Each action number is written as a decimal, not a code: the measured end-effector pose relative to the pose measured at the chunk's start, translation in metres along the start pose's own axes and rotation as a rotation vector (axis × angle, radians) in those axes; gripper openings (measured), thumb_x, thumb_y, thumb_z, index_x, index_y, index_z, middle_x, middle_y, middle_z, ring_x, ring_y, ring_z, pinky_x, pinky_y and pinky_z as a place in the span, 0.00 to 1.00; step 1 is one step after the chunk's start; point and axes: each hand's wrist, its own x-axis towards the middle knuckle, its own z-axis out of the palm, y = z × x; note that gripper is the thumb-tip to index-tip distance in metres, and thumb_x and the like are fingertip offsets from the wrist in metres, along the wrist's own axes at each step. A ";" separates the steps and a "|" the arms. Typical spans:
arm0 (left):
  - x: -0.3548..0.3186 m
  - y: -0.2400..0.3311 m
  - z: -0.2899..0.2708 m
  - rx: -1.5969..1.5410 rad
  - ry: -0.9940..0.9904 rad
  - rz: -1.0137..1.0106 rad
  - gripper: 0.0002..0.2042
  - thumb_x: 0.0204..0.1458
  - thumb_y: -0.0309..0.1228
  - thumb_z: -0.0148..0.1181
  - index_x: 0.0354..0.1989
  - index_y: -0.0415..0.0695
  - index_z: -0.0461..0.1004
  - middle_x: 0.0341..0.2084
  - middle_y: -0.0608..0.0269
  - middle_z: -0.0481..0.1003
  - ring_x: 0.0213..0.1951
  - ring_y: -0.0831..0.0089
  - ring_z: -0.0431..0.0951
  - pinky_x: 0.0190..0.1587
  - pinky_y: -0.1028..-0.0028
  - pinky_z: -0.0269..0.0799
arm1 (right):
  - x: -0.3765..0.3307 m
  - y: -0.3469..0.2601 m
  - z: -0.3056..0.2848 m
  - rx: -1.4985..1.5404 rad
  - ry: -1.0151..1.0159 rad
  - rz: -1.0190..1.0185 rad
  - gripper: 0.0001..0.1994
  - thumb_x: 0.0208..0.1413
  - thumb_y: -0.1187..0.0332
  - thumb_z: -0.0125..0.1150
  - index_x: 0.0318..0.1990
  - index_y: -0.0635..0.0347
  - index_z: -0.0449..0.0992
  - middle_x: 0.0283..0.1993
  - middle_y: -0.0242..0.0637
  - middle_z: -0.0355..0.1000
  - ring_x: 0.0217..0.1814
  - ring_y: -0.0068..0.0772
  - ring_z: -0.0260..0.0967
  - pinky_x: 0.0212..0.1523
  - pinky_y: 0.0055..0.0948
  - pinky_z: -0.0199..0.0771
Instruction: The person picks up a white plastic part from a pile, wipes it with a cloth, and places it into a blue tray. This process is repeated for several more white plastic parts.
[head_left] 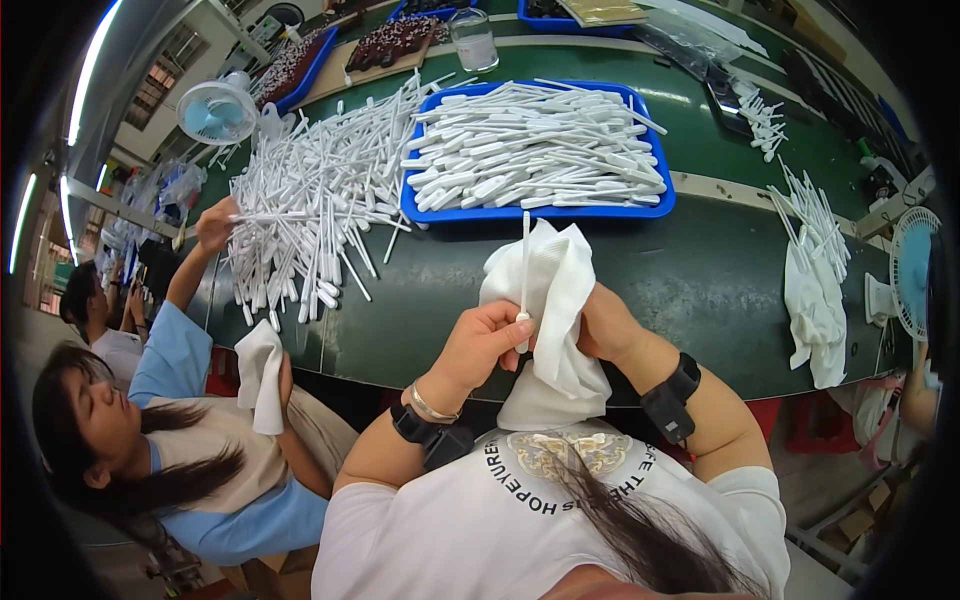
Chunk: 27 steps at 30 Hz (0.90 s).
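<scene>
Upright in my left hand (pixel 474 345) is a slim white plastic stick (pixel 525 262), pinched between thumb and fingers at its wider lower end. My right hand (pixel 612 325) grips a white cloth (pixel 555 285), which is bunched up beside the stick and hangs down toward my lap. Some of the right fingers are hidden by its folds. Just beyond my hands, a blue tray (pixel 540 212) is heaped with similar white sticks (pixel 530 145). Left of it, a large loose pile of white sticks (pixel 310 190) spreads over the green table (pixel 440 290).
At my left, a co-worker's hand (pixel 215 226) reaches into the loose pile; their other hand holds a white cloth (pixel 260 375). Another white cloth (pixel 815 315) with several sticks lies at the right, near a fan (pixel 912 260). A clear jar (pixel 474 42) stands behind the tray.
</scene>
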 end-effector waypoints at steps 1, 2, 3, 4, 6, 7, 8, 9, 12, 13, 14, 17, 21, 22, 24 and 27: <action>0.001 0.000 0.001 0.026 0.004 -0.001 0.07 0.50 0.30 0.52 0.30 0.38 0.71 0.20 0.67 0.71 0.15 0.85 0.65 0.18 0.87 0.61 | -0.001 0.001 0.001 -0.097 0.096 -0.025 0.16 0.56 0.63 0.44 0.45 0.66 0.65 0.39 0.41 0.69 0.38 0.31 0.68 0.39 0.29 0.68; 0.002 0.000 0.002 0.052 0.009 -0.003 0.07 0.50 0.30 0.52 0.30 0.38 0.71 0.20 0.67 0.71 0.15 0.85 0.65 0.18 0.87 0.61 | -0.001 0.001 0.002 -0.096 0.099 -0.027 0.16 0.56 0.63 0.44 0.45 0.66 0.65 0.39 0.41 0.69 0.38 0.31 0.68 0.39 0.29 0.68; 0.003 0.000 0.002 0.052 0.007 -0.004 0.07 0.50 0.30 0.52 0.30 0.38 0.71 0.20 0.67 0.71 0.15 0.85 0.65 0.18 0.87 0.61 | -0.001 0.001 0.003 -0.339 0.111 -0.176 0.16 0.55 0.64 0.46 0.46 0.66 0.64 0.39 0.40 0.69 0.37 0.29 0.68 0.38 0.28 0.69; 0.003 0.000 0.003 0.055 0.020 0.003 0.07 0.50 0.30 0.52 0.30 0.38 0.71 0.19 0.68 0.71 0.16 0.85 0.65 0.18 0.87 0.61 | -0.001 0.002 0.003 -0.582 0.121 -0.325 0.16 0.54 0.64 0.47 0.47 0.65 0.64 0.39 0.39 0.69 0.37 0.28 0.68 0.37 0.27 0.69; 0.004 0.000 0.003 0.060 0.050 0.018 0.07 0.50 0.30 0.52 0.30 0.39 0.71 0.19 0.69 0.70 0.16 0.86 0.65 0.18 0.87 0.61 | -0.001 0.000 0.004 -0.826 0.130 -0.470 0.16 0.53 0.65 0.49 0.48 0.64 0.63 0.39 0.38 0.68 0.36 0.27 0.67 0.36 0.26 0.69; 0.004 0.000 0.002 0.058 0.053 0.017 0.07 0.50 0.30 0.52 0.30 0.39 0.71 0.19 0.69 0.70 0.16 0.86 0.65 0.18 0.87 0.61 | -0.001 -0.002 0.005 -0.828 0.144 -0.430 0.15 0.53 0.66 0.49 0.47 0.65 0.64 0.39 0.37 0.69 0.36 0.26 0.67 0.36 0.25 0.69; 0.004 -0.001 0.000 0.055 0.045 0.031 0.06 0.50 0.29 0.52 0.30 0.39 0.71 0.19 0.69 0.71 0.16 0.86 0.65 0.18 0.87 0.61 | -0.001 -0.004 0.007 -0.830 0.157 -0.391 0.15 0.53 0.67 0.49 0.46 0.65 0.65 0.38 0.37 0.69 0.36 0.25 0.67 0.36 0.25 0.69; 0.003 -0.002 -0.001 0.052 0.039 0.045 0.06 0.50 0.29 0.52 0.30 0.38 0.71 0.20 0.69 0.71 0.16 0.86 0.65 0.18 0.87 0.61 | 0.000 -0.005 0.008 -0.831 0.169 -0.352 0.14 0.53 0.68 0.49 0.45 0.65 0.65 0.38 0.36 0.69 0.36 0.24 0.67 0.36 0.24 0.69; -0.001 0.001 -0.005 0.057 0.040 0.073 0.06 0.50 0.28 0.53 0.31 0.38 0.71 0.20 0.68 0.71 0.17 0.86 0.65 0.18 0.87 0.61 | -0.001 -0.005 0.010 -0.751 0.139 -0.278 0.12 0.54 0.68 0.48 0.43 0.65 0.67 0.37 0.35 0.69 0.36 0.24 0.67 0.36 0.24 0.69; -0.002 0.003 -0.005 0.065 0.041 0.085 0.06 0.50 0.28 0.53 0.31 0.38 0.71 0.20 0.68 0.71 0.17 0.86 0.65 0.18 0.87 0.61 | -0.002 -0.005 0.010 -0.711 0.131 -0.245 0.11 0.54 0.68 0.47 0.42 0.65 0.68 0.37 0.35 0.69 0.36 0.23 0.67 0.36 0.24 0.69; -0.004 0.006 -0.004 0.075 0.040 0.098 0.06 0.50 0.28 0.53 0.32 0.38 0.71 0.20 0.68 0.71 0.17 0.87 0.65 0.18 0.87 0.61 | -0.003 -0.006 0.010 -0.712 0.137 -0.250 0.11 0.54 0.68 0.47 0.42 0.65 0.68 0.37 0.35 0.69 0.36 0.23 0.67 0.36 0.24 0.69; -0.003 0.020 0.000 0.096 0.058 0.115 0.06 0.49 0.28 0.53 0.32 0.38 0.71 0.21 0.67 0.72 0.16 0.86 0.65 0.18 0.87 0.60 | -0.003 -0.005 0.005 -0.435 0.115 -0.123 0.10 0.55 0.69 0.45 0.39 0.65 0.69 0.35 0.34 0.70 0.35 0.22 0.67 0.36 0.24 0.69; 0.018 0.079 0.033 0.272 -0.044 0.089 0.08 0.50 0.29 0.51 0.31 0.37 0.71 0.20 0.64 0.71 0.15 0.84 0.65 0.17 0.86 0.60 | 0.015 -0.005 -0.008 -0.358 0.041 -0.139 0.11 0.56 0.65 0.47 0.40 0.60 0.71 0.33 0.29 0.70 0.37 0.19 0.65 0.38 0.23 0.66; 0.034 0.087 0.054 0.278 -0.107 0.086 0.08 0.50 0.29 0.51 0.31 0.37 0.71 0.20 0.64 0.71 0.15 0.84 0.65 0.17 0.86 0.60 | 0.018 -0.009 -0.015 -0.377 -0.030 -0.191 0.11 0.55 0.65 0.47 0.40 0.60 0.71 0.35 0.29 0.70 0.39 0.20 0.65 0.40 0.23 0.65; 0.062 0.111 0.104 0.626 -0.334 0.023 0.09 0.50 0.31 0.51 0.34 0.37 0.70 0.21 0.63 0.71 0.15 0.84 0.66 0.17 0.86 0.61 | 0.022 -0.007 -0.018 -0.412 -0.082 -0.265 0.10 0.54 0.65 0.48 0.40 0.59 0.71 0.37 0.30 0.70 0.41 0.21 0.64 0.41 0.23 0.64; 0.117 0.099 0.168 0.619 -0.606 -0.130 0.12 0.51 0.33 0.51 0.39 0.38 0.67 0.23 0.60 0.72 0.15 0.82 0.68 0.17 0.85 0.62 | 0.023 0.004 -0.024 -0.104 0.036 -0.760 0.11 0.53 0.65 0.50 0.40 0.59 0.70 0.41 0.32 0.68 0.45 0.23 0.63 0.44 0.23 0.63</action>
